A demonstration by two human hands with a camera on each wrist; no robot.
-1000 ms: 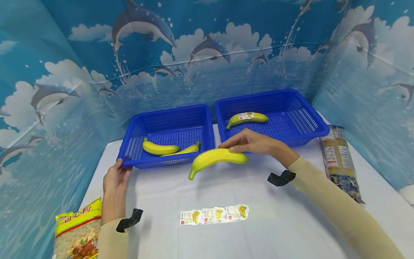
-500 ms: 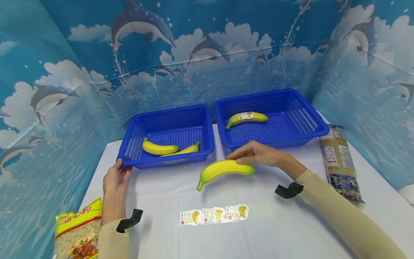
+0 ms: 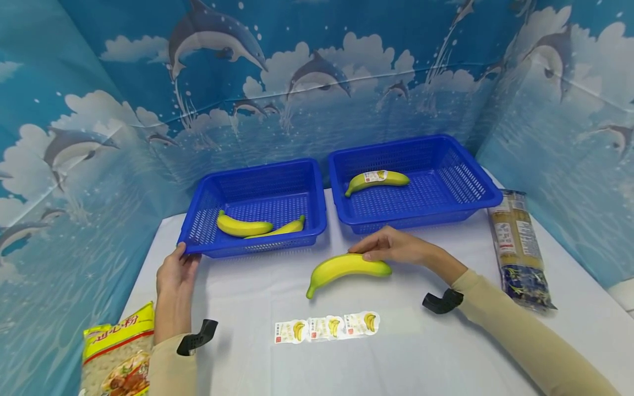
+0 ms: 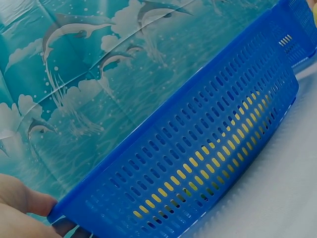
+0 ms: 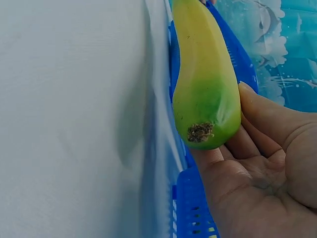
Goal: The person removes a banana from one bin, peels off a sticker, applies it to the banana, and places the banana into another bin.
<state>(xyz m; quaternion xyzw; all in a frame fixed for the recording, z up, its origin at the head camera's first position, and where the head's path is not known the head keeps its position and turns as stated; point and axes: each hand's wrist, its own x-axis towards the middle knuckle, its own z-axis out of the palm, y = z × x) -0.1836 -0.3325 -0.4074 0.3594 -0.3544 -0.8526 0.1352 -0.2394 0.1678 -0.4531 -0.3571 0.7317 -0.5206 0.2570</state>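
My right hand (image 3: 396,246) grips a yellow banana (image 3: 346,266) with green ends by its right half, in front of the two baskets. In the right wrist view the banana (image 5: 205,84) lies between thumb and fingers, its dark-tipped end toward the camera. My left hand (image 3: 175,275) holds the front left corner of the left blue basket (image 3: 257,248); in the left wrist view the thumb sits at the rim. Inside that basket lie two bananas (image 3: 244,226). The right blue basket (image 3: 421,213) holds one banana (image 3: 377,181) bearing a label.
Three banana stickers (image 3: 326,328) lie in a row on the white table (image 3: 327,368), nearer me than the held banana. A yellow-topped food bag (image 3: 119,352) is at the left, a noodle packet (image 3: 520,250) at the right. A dolphin-print curtain (image 3: 277,132) encloses the table.
My right hand has brought the banana back from the baskets' front edges, toward me and lower, closer to the stickers. The left hand stays at the basket corner.
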